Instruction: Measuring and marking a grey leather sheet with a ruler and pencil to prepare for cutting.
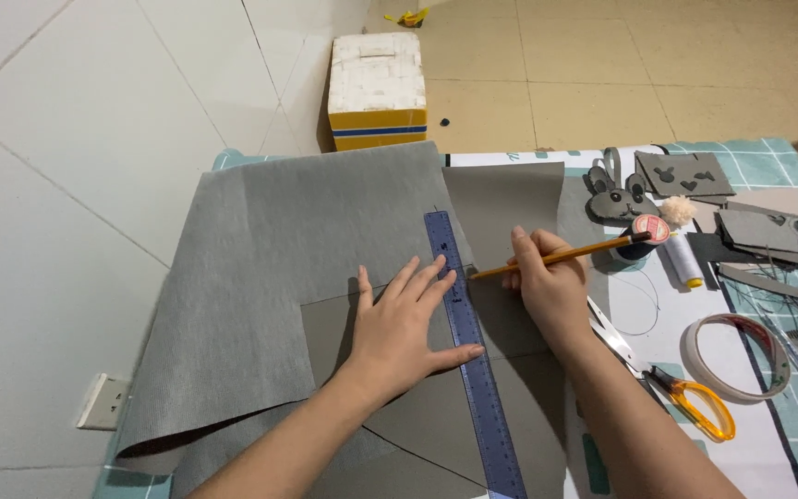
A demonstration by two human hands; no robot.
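Your left hand (397,325) is spread flat, fingers splayed and released, pressing down on the grey sheet and pinning the ruler (471,356) with its fingertips and thumb against the ruler's left edge. The ruler is a long, see-through blue-purple strip with tick marks along it, lying nearly straight up and down the middle of the table, its top end pointing at the far edge of the fabric.

Your right hand (547,282) sits just right of the ruler, fingers pinched around a pencil (561,253). It's an orange-yellow pencil with a dark end cap, angled low, tip pointing left and meeting the ruler's right edge about a third of the way down.

Underneath it all is a big piece of grey woven fabric (260,268), ribbed texture, its left edge curling up off the table. A smoother darker grey sheet (501,199) lies on top of it under both hands, with another panel of it past the ruler's top.

Off to your right: orange-handled scissors (667,374), a roll of tape (736,356), a spool of white thread (683,259), and a little grey bunny-shaped piece (613,196). A white and yellow box (377,91) sits on the floor beyond the table.
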